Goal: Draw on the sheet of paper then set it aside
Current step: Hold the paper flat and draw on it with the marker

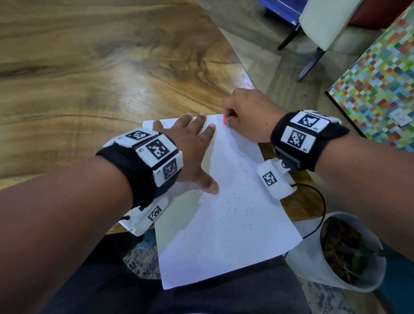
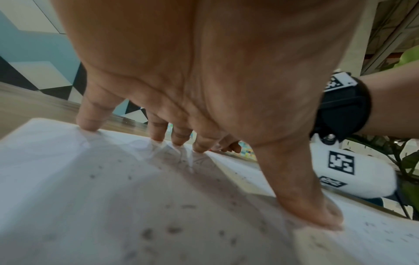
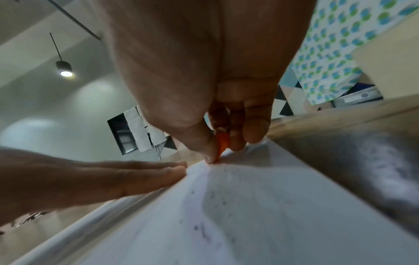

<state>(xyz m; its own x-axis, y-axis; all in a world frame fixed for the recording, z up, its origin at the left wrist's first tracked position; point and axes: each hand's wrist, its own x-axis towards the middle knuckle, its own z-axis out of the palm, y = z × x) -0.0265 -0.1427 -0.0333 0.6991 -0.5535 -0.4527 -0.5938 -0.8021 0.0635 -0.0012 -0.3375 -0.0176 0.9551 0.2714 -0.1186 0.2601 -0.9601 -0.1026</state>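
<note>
A white sheet of paper [image 1: 230, 205] lies at the near right corner of the wooden table [image 1: 69, 81], its near end hanging over the edge above my lap. Small dark marks speckle the paper [image 3: 249, 215]. My left hand [image 1: 192, 145] lies flat with straight fingers [image 2: 90, 123] pressing the paper's [image 2: 113, 197] far left part. My right hand [image 1: 247, 118] pinches a short orange-red crayon [image 3: 221, 143] between thumb and fingers, its tip [image 1: 224, 121] touching the paper's far right corner.
The table's right edge runs just beside my right hand. A white pot with a plant [image 1: 347, 252] stands on the floor at the lower right. A colourful mosaic panel [image 1: 390, 85] and a chair [image 1: 326, 21] are to the right.
</note>
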